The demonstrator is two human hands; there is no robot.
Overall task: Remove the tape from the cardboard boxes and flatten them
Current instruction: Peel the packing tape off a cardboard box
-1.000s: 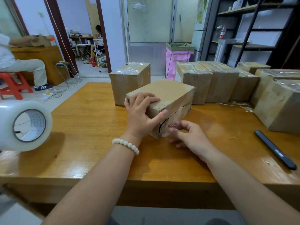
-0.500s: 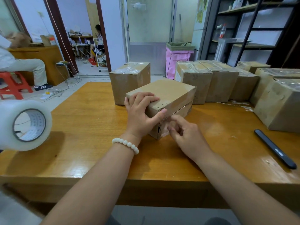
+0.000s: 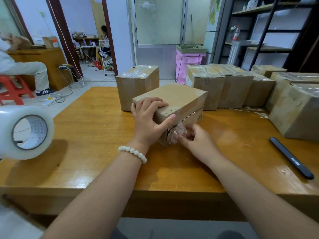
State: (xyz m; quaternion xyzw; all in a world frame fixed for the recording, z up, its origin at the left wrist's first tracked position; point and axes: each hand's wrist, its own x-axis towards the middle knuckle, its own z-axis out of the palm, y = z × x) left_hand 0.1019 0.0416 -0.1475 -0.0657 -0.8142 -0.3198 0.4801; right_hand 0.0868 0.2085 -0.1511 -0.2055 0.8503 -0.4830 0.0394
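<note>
Centre frame, the right hand (image 3: pixel 198 140) now pinches a freshly lifted flap of tape (image 3: pixel 177 132); the left hand (image 3: pixel 148 118) curls its fingers over the box (image 3: pixel 179 97). Peeling appears under way.

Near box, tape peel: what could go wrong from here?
1. The right hand pinches a crumpled end of clear tape at the corner of the near box. The thin film may tear and leave the rest stuck along the seam.
2. The left hand has its grip on one corner only. A hard pull could swing the near box into the upright box close behind it.
</note>
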